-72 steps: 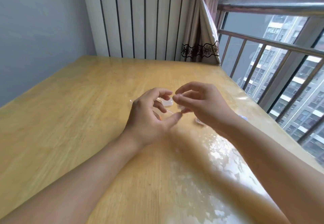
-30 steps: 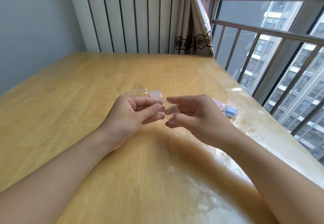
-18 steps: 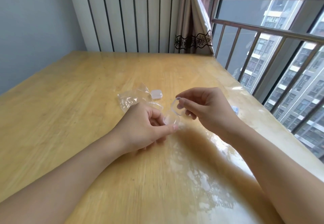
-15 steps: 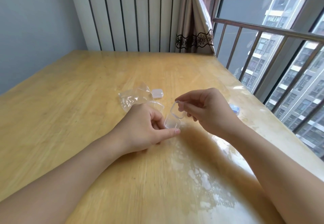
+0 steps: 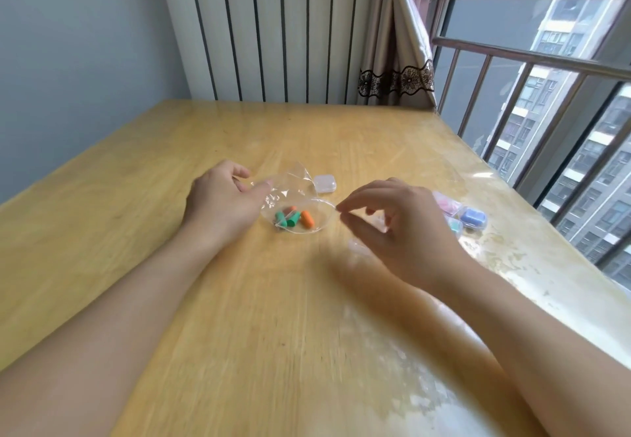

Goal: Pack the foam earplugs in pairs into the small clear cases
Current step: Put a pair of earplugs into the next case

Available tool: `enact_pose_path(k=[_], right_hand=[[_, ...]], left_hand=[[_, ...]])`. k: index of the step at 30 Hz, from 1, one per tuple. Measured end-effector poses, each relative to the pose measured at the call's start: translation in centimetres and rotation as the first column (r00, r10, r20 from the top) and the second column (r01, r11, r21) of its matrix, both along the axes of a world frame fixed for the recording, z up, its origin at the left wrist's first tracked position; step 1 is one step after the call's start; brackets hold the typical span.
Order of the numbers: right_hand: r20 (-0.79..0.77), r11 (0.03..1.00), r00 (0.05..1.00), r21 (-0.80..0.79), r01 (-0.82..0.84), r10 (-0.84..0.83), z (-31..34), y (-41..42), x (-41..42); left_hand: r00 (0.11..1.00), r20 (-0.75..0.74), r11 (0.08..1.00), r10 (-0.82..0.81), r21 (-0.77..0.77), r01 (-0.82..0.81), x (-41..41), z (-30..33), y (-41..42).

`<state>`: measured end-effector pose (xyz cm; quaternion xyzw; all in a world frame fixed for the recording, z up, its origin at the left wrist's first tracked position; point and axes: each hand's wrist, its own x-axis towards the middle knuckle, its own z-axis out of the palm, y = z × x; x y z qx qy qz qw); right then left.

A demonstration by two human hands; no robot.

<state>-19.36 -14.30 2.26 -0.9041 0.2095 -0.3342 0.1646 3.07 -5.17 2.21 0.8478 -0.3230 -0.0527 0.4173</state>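
A clear plastic bag (image 5: 293, 197) lies at the table's middle with green earplugs (image 5: 286, 219) and orange earplugs (image 5: 307, 218) inside. My left hand (image 5: 222, 202) pinches the bag's left edge. My right hand (image 5: 399, 228) has its thumb and index tips closed at the bag's right rim. A blurred open clear case (image 5: 356, 243) lies on the table under my right palm. A closed empty clear case (image 5: 325, 183) sits just behind the bag.
Three filled cases stand to the right of my right hand: pink (image 5: 445, 205), blue (image 5: 474, 218) and teal (image 5: 454, 227). The wooden table (image 5: 239, 300) ends near a railed window (image 5: 532, 101) on the right. A curtain (image 5: 396, 60) hangs at the back.
Both hands let go of the small clear case, which now lies on the table. My left hand moved back-left to the bag and my right hand went to the bag's rim. The earplugs now show.
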Motion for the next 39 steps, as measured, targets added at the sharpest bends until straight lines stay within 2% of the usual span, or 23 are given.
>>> enact_pose_path(k=[2,5,7,9,12,17,20,24,27,32,39], right_hand=[[-0.068,0.998,0.997,-0.037,-0.044,0.041,-0.3,1.0,1.0],[-0.131,0.999,0.991,-0.043,0.016,-0.022,-0.3,1.7,2.8],[-0.186,0.997,0.981,-0.06,0.045,-0.056,-0.4,1.8,4.0],[-0.229,0.995,0.97,-0.072,0.062,-0.077,-0.7,1.8,4.6],[-0.256,0.991,0.959,-0.092,0.1,-0.121,-1.0,1.5,4.6],[-0.288,0.984,0.942,-0.091,0.152,-0.172,-1.3,1.5,4.7],[-0.308,0.981,0.931,-0.069,0.184,-0.196,-1.5,1.3,4.7],[-0.295,0.978,0.933,-0.023,0.206,-0.204,-1.4,1.2,4.7],[-0.275,0.979,0.941,0.004,0.205,-0.196,-1.4,1.3,4.7],[-0.261,0.978,0.947,0.049,0.205,-0.186,-1.5,1.2,4.9],[-0.227,0.974,0.958,0.1,0.203,-0.177,-1.5,1.3,4.9]], left_hand=[[1.0,0.008,0.996,-0.029,0.087,0.029,-0.3,-0.6,-0.2],[0.992,0.098,0.996,-0.076,0.05,0.071,-1.0,-0.4,-0.2],[0.97,0.196,0.989,-0.144,0.023,0.143,-1.4,-0.3,-0.1],[0.947,0.229,0.974,-0.225,0.05,0.22,-1.8,-0.3,-0.1],[0.929,0.189,0.947,-0.317,0.113,0.3,-1.7,-0.7,-0.1],[0.913,0.097,0.917,-0.396,0.102,0.387,-1.5,-0.9,-0.2],[0.873,-0.017,0.87,-0.487,0.084,0.486,-1.7,-0.6,-0.2],[0.818,-0.047,0.812,-0.573,0.096,0.575,-2.1,-0.3,0.3],[0.826,-0.006,0.822,-0.564,0.084,0.563,-2.2,-0.4,0.0],[0.852,-0.102,0.851,-0.513,0.066,0.52,-1.8,-0.7,-0.2],[0.828,-0.174,0.844,-0.532,-0.033,0.535,-1.7,-1.2,-0.1]])
